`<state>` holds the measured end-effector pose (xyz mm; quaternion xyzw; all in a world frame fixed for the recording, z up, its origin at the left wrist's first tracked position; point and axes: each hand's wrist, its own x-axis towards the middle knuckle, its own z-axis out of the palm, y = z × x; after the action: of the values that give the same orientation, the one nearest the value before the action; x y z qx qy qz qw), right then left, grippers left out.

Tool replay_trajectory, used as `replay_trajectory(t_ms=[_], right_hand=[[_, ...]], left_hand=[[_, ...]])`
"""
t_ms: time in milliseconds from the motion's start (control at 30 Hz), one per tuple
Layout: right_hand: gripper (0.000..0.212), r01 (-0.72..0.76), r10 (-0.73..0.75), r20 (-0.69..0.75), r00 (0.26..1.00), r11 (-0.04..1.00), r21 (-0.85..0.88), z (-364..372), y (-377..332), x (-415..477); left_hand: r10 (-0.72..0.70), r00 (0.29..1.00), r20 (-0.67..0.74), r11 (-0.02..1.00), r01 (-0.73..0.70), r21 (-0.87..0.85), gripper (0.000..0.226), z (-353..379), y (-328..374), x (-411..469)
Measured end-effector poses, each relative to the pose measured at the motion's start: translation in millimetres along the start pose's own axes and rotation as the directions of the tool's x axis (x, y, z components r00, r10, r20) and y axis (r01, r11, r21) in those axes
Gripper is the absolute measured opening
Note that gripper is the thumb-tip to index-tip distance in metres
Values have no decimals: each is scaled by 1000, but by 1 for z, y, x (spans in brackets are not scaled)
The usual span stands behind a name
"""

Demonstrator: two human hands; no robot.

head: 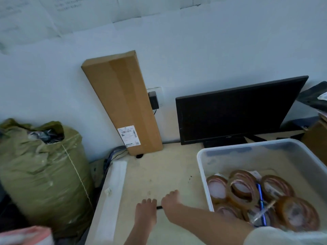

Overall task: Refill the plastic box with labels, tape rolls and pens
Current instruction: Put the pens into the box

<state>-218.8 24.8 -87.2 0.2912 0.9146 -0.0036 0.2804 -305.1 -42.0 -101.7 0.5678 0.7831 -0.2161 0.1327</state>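
While both hands sit low on the desk (159,174), just left of the plastic box (200,167), a short length of black pen (159,207) shows in the gap between them. Left hand (146,210): knuckles up, fingers curled down over one end of the pen. Right hand (170,203): same posture, fingers curled over the other end, forearm crossing the near-left corner of the box, pale sleeve (283,236) at the frame's bottom edge. Rest of the pen hidden under the hands. Box: clear, white rim, standing on the right side of the desk, in front of the monitor (235,112). Contents: several brown tape rolls (242,188) lying flat and overlapping along the near half; a blue pen (261,202) resting across the rolls; a clear pen (263,212) crossing it at a slant; bits of white paper (254,173) under the rolls, too blurred to tell whether these are labels. Far half of the box shows bare floor. Surroundings: tall cardboard box (122,103) with a shipping sticker, leaning against the wall at the desk's back; black plug (153,99) in a wall socket beside it; white strip (115,191) along the desk's left edge; stuffed green sack (40,165) beside the desk on the left
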Motion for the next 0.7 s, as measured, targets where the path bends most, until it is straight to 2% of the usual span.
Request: replay_trajectory(t_ms=[167, 200, 233, 267, 300, 333, 367, 400, 433, 500, 600, 700], right_hand=[[50, -22, 11, 91, 996, 993, 118, 31, -1, 26], [49, -8, -6, 102, 995, 991, 133, 35, 1, 32], [48, 2, -17, 112, 994, 990, 138, 37, 1, 36], [46, 0, -18, 127, 992, 989, 146, 40, 0, 42], [44, -1, -21, 140, 990, 988, 156, 41, -1, 46], [41, -3, -23, 155, 988, 986, 165, 43, -3, 50], [40, -4, -26, 168, 986, 985, 173, 43, -5, 53], [39, -5, -27, 181, 983, 985, 173, 42, -6, 53], [39, -6, -28, 189, 982, 984, 176, 40, -5, 53], [40, -12, -28, 196, 980, 980, 198, 38, -5, 50], [44, 1, -27, 160, 987, 987, 162, 37, -2, 45], [39, 20, -35, 121, 992, 992, 122, 33, 3, 39]], left_hand=[[-39, 999, 34, 997, 41, -64, 55, 25, 12, 16], [-62, 998, -19, 991, 60, -120, 55, 28, 15, 22], [-44, 998, -50, 982, 34, -188, 54, 29, 17, 28], [25, 1000, -13, 980, -27, -195, 49, 33, 15, 31], [60, 997, -52, 982, -68, -176, 40, 46, 15, 39], [47, 980, -196, 971, -91, -220, 33, 58, 15, 52], [54, 980, -193, 974, -94, -204, 34, 57, 15, 54], [83, 996, -32, 980, -88, -178, 39, 47, 17, 47], [102, 995, 18, 982, -98, -159, 39, 37, 16, 43], [73, 997, -17, 992, -75, -101, 34, 39, 15, 41], [87, 996, -3, 995, -87, -50, 41, 38, 14, 42], [100, 995, -2, 994, -100, -47, 45, 36, 15, 41]])
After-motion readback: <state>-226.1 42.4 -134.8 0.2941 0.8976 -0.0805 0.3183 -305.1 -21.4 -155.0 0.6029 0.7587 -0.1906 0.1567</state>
